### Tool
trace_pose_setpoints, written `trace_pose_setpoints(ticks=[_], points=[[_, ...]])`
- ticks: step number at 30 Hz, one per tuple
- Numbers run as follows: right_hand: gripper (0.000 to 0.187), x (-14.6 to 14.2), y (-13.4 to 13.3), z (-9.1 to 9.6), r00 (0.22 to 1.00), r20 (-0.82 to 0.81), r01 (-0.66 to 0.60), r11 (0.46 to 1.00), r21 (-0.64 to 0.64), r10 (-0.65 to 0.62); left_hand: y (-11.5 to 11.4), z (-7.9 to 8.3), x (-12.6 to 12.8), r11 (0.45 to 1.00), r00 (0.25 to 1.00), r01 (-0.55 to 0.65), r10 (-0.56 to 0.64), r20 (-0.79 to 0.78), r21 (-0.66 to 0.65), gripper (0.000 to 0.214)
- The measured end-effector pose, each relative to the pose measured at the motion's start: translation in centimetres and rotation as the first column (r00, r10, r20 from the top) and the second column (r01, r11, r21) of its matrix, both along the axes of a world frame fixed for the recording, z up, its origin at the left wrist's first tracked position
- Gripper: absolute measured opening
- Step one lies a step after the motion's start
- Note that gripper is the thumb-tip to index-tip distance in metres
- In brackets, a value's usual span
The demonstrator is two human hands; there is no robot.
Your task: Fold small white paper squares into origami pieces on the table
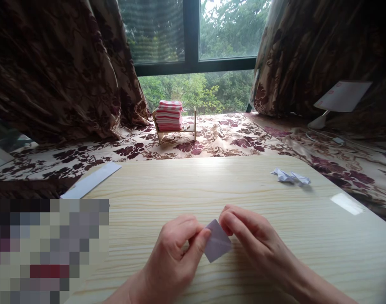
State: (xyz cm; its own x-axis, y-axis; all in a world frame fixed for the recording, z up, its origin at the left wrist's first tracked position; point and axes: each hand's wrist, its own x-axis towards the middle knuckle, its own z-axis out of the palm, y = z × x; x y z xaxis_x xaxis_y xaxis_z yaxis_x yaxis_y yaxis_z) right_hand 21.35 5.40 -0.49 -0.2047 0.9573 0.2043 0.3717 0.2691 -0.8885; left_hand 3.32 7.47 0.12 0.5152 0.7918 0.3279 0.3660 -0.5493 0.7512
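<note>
A small square of folded white paper (218,244) is held above the table, turned so that one corner points up. My left hand (176,249) pinches its left side, thumb on the near face. A faint crease crosses the paper. At its upper right edge is my right hand (248,228), with the fingers curled together against the paper. The tips of the right fingers are partly hidden, so their exact grip on the edge does not show.
Folded paper pieces (290,176) lie at the table's back right, and a long white paper strip (91,180) at the back left. Beyond the wooden table (193,181), a small stand holds pink-striped cloths (169,116). A lamp (343,97) stands at right. The lower left is pixelated.
</note>
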Motion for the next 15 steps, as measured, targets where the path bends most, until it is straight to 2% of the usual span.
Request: trace_pose_setpoints(ticks=[4, 7, 10, 15], points=[[0.035, 0.11, -0.20, 0.01, 0.996, 0.072, -0.048, 0.995, -0.086, 0.054, 0.03, 0.25, 0.10, 0.982, 0.995, -0.078, 0.088, 0.054, -0.171, 0.031], [0.033, -0.15, -0.40, -0.23, 0.990, 0.116, -0.074, 0.997, -0.032, 0.077, -0.01, 0.22, 0.13, 0.948, 0.988, -0.070, 0.108, 0.109, -0.311, 0.033], [0.035, -0.32, -0.43, -0.31, 0.992, 0.099, -0.081, 0.996, 0.030, 0.078, -0.04, 0.07, 0.01, 0.910, 0.982, -0.026, 0.101, 0.161, -0.414, 0.034], [0.033, -0.25, -0.28, 0.03, 0.997, 0.008, -0.083, 0.996, 0.037, 0.082, 0.25, 0.27, -0.39, 0.876, 0.975, 0.097, 0.012, 0.224, -0.473, 0.035]])
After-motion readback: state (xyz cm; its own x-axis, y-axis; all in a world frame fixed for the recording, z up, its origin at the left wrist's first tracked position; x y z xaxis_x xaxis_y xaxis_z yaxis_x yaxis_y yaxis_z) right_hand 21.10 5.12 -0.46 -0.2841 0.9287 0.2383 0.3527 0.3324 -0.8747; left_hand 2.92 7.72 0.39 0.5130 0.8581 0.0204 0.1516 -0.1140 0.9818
